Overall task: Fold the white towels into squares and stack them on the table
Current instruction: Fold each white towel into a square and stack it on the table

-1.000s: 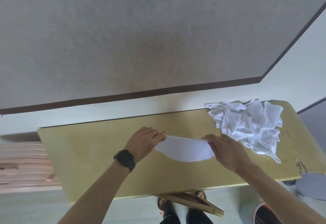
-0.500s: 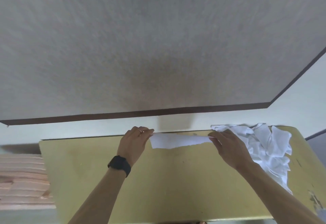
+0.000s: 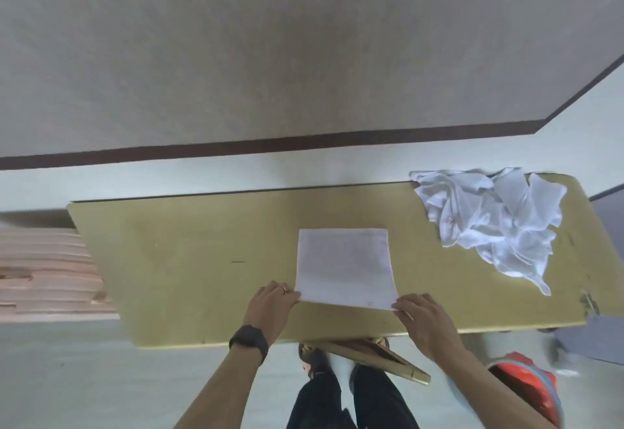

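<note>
one white towel (image 3: 344, 268) lies flat & open on the desk (image 3: 189, 259), abt mid-desk, its near hem close to the desk's front edge. the other towels (image 3: 489, 222) sit crumpled in a heap at the desk's far right end, well apart from the flat one.

left grip (image 3: 271, 307) is clamped on the towel's near-left corner, fingers curled at the hem. right grip (image 3: 425, 324) pinches the near-right corner the same way. both sit just inside the desk's front edge, w/ the towel stretching away from them toward the desk's back edge. what the fingers do under the cloth is hidden.

handling, as i judge it: thin, v. light, limp cloth. no stiffness, so it'll sag or curl unless held at 2 corners w/ a bit of tension. not fragile. prob. not slippery on the desk, tho drag could bunch it. best hold = the corners, pinched. for the 1st fold, carry near hem to far hem, corners matched. watch for skew: it lies a bit off-square to the desk.
</note>
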